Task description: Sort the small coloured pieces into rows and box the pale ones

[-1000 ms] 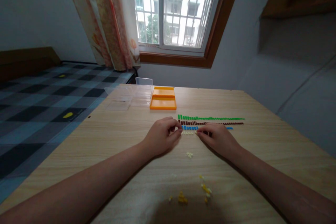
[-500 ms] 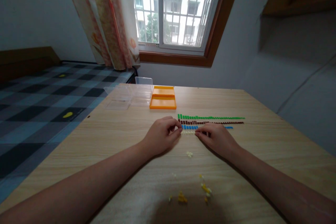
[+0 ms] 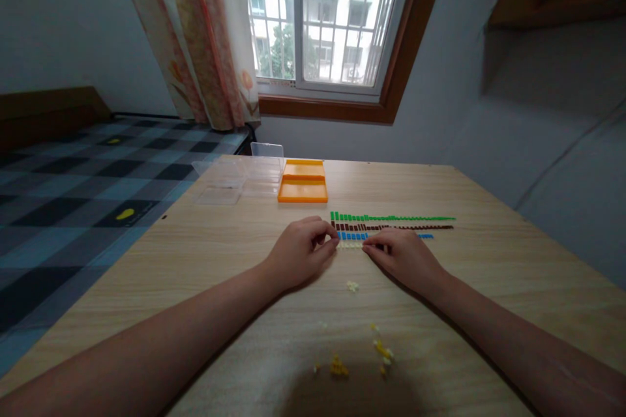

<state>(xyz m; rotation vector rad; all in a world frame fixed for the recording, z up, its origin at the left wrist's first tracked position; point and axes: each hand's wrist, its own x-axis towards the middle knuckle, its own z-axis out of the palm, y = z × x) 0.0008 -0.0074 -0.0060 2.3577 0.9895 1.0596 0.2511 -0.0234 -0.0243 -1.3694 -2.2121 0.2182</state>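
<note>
On the wooden table, a row of small cream pieces (image 3: 350,246) runs between my two hands. My left hand (image 3: 303,251) is closed in a pinch at the row's left end. At its right end the fingertips of my right hand (image 3: 403,257) are pressed together; what either pinch holds is too small to make out. Just beyond lie rows of little blue pieces (image 3: 353,236), dark brown pieces (image 3: 347,227) and green pieces (image 3: 352,216). My right hand hides part of the blue row. Nearer me sits a small cluster of cream pieces (image 3: 353,287).
Loose yellow pieces (image 3: 339,367) and a mixed yellow and white strand (image 3: 382,348) lie near the table's front. An open orange case (image 3: 302,198) stands farther back, beside clear plastic boxes (image 3: 220,194). A checked bed (image 3: 98,189) adjoins the table's left side.
</note>
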